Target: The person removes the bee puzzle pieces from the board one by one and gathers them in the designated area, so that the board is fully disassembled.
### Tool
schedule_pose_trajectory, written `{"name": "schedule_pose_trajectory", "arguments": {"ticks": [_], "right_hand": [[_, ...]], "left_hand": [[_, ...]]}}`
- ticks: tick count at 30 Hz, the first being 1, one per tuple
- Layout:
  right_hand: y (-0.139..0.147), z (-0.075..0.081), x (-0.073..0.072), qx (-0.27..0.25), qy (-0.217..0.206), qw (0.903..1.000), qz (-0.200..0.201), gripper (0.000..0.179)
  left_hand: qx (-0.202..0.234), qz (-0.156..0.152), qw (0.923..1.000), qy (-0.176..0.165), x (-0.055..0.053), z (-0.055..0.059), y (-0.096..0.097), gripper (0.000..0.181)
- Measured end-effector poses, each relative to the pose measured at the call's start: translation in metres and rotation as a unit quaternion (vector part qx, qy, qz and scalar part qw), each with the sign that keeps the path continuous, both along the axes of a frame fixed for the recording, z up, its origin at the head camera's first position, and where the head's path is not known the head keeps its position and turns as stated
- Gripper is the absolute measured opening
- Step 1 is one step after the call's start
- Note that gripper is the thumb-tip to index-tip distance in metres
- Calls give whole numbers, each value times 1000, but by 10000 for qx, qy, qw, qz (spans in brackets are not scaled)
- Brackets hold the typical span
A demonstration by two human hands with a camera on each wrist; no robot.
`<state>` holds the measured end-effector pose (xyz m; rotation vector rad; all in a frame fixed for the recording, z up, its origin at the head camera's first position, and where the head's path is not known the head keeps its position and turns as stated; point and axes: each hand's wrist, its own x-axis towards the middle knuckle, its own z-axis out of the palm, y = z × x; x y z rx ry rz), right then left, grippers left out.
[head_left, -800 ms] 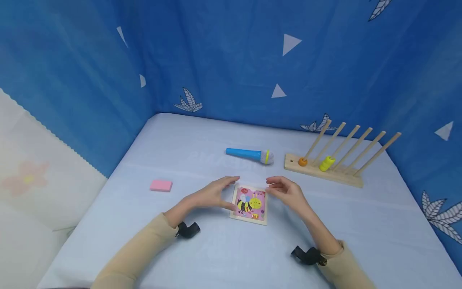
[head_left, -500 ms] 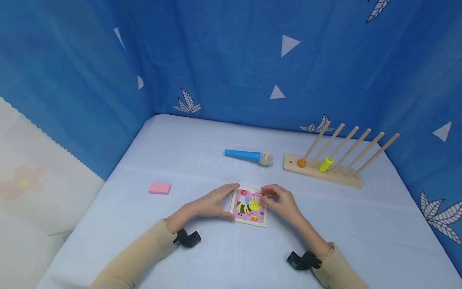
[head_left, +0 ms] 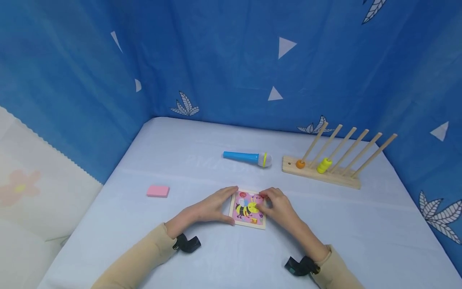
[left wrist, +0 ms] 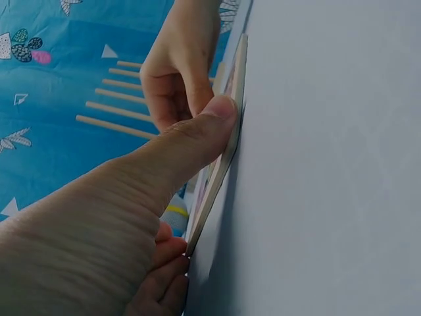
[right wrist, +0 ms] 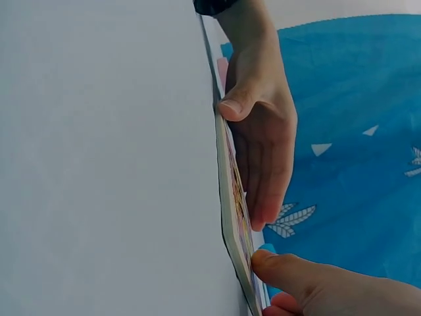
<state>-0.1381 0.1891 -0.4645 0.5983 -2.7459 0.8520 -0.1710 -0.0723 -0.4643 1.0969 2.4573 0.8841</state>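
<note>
A square wooden jigsaw puzzle with a bee on a pink ground lies face up on the white-covered table, in front of the person. The left hand holds its left side, thumb at the near corner and fingers at the far one. From the other side the right hand grips the far right part, with its thumb on the picture face. The left wrist view shows the left thumb on the frame's near edge. In the right wrist view, the right thumb presses on the puzzle's face.
Behind the puzzle lies a blue toy microphone with a grey head. A wooden peg stand with orange and yellow beads is at the back right. A pink block rests at the left. Blue curtain encloses the back.
Both hands have come in to the puzzle. The left hand has settled on its left side, and the right has moved left and nearer, its thumb now over the picture. The view has shifted slightly.
</note>
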Motion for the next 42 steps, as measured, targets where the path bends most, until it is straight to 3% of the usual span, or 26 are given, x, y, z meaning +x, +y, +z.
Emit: {"name": "schedule_pose_trajectory", "arguments": {"ticks": [5,12,20,26,33,42], "right_hand": [[-2,3,2,169,-160,9997,-20,41],[1,1,-1,-34,-310,9995,68,38],[0,6,1,577,108,9983,-28,36],[-2,7,2,596,-45,9982,-10,33],[-4,12,4,915,57,9958,17,35],[-1,16,-4,566,-339,9976,198,37]], "left_hand": [[-32,-14,10000,22,1,1,0,103],[-25,-16,10000,-23,2,2,1,104],[-53,-9,10000,23,1,1,2,104],[-109,-2,9999,37,2,0,1,105],[-130,-45,9998,128,3,2,2,105],[-170,22,9998,50,3,2,1,104]]}}
